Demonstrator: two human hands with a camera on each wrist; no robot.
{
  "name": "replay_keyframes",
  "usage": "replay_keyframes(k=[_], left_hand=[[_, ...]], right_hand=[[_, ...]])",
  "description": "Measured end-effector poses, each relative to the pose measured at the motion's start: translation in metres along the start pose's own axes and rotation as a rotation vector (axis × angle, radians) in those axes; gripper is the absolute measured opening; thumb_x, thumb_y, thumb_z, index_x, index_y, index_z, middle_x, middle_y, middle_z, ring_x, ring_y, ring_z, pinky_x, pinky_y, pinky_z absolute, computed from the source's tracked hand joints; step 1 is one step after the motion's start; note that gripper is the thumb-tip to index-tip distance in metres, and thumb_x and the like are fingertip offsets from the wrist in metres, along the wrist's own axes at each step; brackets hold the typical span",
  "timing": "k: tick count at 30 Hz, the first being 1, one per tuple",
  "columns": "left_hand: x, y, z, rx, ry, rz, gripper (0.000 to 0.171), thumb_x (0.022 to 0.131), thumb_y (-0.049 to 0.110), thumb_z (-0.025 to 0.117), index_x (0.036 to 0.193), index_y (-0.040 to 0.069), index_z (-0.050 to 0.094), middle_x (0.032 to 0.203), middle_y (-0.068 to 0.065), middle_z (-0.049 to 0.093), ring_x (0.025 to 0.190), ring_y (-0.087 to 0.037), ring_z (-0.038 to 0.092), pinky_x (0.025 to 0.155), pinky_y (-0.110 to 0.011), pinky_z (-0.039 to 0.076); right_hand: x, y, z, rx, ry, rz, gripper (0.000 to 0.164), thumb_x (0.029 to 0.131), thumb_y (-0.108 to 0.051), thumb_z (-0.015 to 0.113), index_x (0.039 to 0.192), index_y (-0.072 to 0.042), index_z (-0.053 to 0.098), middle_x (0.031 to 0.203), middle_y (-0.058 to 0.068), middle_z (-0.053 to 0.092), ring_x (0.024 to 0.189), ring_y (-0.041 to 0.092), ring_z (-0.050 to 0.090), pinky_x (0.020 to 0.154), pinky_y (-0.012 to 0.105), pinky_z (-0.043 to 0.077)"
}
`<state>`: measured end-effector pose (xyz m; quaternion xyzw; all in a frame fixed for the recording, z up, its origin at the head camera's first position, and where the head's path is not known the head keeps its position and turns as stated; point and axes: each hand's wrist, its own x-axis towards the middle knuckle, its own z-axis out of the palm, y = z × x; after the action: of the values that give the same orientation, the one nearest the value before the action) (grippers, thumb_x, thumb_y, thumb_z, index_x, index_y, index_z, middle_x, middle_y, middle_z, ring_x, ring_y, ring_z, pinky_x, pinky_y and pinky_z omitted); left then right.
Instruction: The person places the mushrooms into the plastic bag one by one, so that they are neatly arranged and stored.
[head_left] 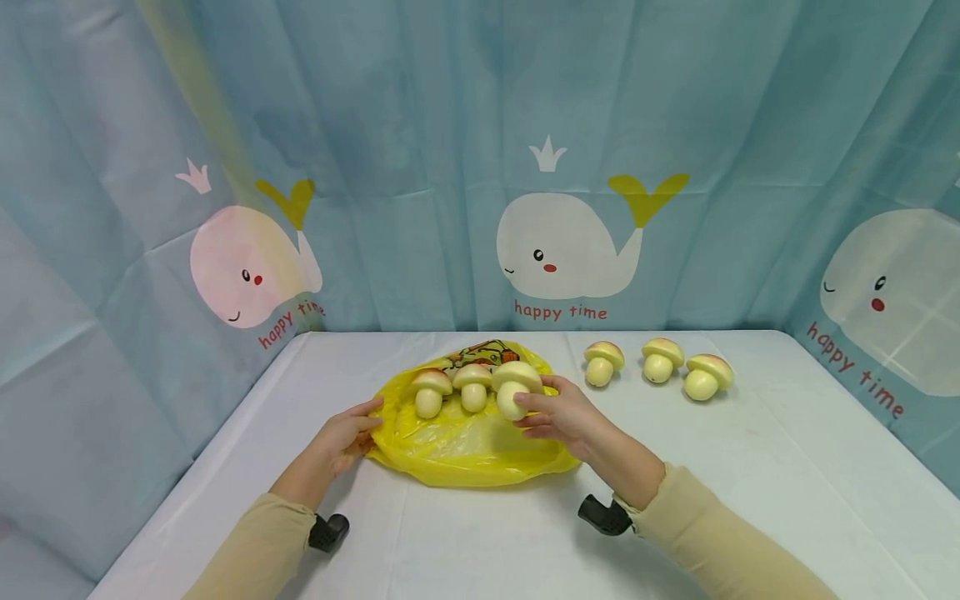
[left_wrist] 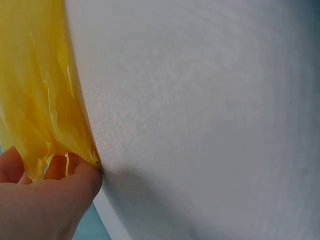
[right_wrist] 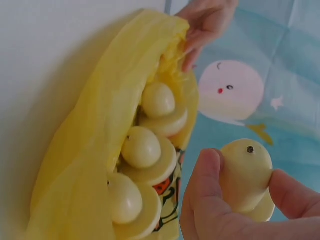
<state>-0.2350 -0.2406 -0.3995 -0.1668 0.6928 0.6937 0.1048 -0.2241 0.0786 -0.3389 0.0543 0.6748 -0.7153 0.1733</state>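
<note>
A yellow plastic bag (head_left: 465, 458) lies spread on the white table with its mouth open. My left hand (head_left: 347, 435) pinches the bag's left edge, and the gathered plastic (left_wrist: 55, 115) shows between thumb and fingers in the left wrist view. In my right hand (head_left: 558, 417) a toy mushroom (head_left: 512, 400) is held by its stem over the bag's right part. Inside the bag sit a left mushroom (head_left: 429, 402) and a middle mushroom (head_left: 474, 397). The right wrist view also shows a third bagged mushroom (right_wrist: 125, 200), hidden in the head view behind the held one.
Three more toy mushrooms stand on the table at the back right: one nearer the bag (head_left: 600, 371), a second (head_left: 659, 367) and a third (head_left: 702, 383). A blue curtain (head_left: 420, 250) with whale prints hangs behind the table (head_left: 480, 542).
</note>
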Motion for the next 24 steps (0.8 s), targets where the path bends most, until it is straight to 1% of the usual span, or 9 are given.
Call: replay_keyframes(k=[4,12,18,21,24], left_hand=[[0.0,0.0,0.0,-0.008,-0.001,-0.004,0.052,0.1,0.003,0.046,0.151,0.003,0.033,0.154,-0.024,0.026,0.114,-0.027,0.043,0.09,-0.031,0.043],[0.001,-0.001,0.0,-0.009,-0.01,0.009,0.052,0.1,0.002,0.045,0.151,0.002,0.032,0.154,-0.024,0.025,0.117,-0.028,0.042,0.093,-0.033,0.041],[0.002,-0.001,0.0,-0.01,-0.008,0.007,0.053,0.1,0.003,0.046,0.151,0.003,0.032,0.155,-0.024,0.024,0.118,-0.029,0.04,0.097,-0.036,0.039],[0.002,-0.001,0.0,-0.011,-0.007,0.002,0.053,0.1,0.003,0.046,0.151,0.003,0.032,0.155,-0.024,0.024,0.118,-0.029,0.04,0.098,-0.037,0.038],[0.002,-0.001,0.0,-0.01,-0.007,0.001,0.053,0.1,0.003,0.046,0.151,0.003,0.032,0.155,-0.024,0.024,0.117,-0.029,0.041,0.097,-0.036,0.039]], right_hand=[[0.003,0.002,0.008,-0.007,0.016,0.009,0.069,0.093,-0.016,0.067,0.147,0.001,0.026,0.111,0.02,0.062,0.074,0.021,0.068,0.071,0.032,0.057],[0.005,0.006,0.022,0.019,-0.018,-0.008,0.068,0.092,-0.013,0.067,0.145,0.003,0.027,0.105,0.019,0.064,0.073,0.022,0.067,0.072,0.034,0.057],[0.006,0.009,0.032,0.008,-0.035,-0.021,0.066,0.092,-0.012,0.067,0.144,0.002,0.03,0.1,0.018,0.066,0.074,0.022,0.068,0.071,0.033,0.057],[0.007,0.01,0.037,0.003,-0.036,-0.028,0.063,0.092,-0.012,0.067,0.143,0.002,0.032,0.099,0.017,0.065,0.073,0.022,0.068,0.071,0.033,0.057],[0.008,0.011,0.042,-0.001,-0.041,-0.031,0.062,0.092,-0.011,0.067,0.142,0.002,0.032,0.102,0.018,0.064,0.072,0.021,0.067,0.071,0.034,0.056]])
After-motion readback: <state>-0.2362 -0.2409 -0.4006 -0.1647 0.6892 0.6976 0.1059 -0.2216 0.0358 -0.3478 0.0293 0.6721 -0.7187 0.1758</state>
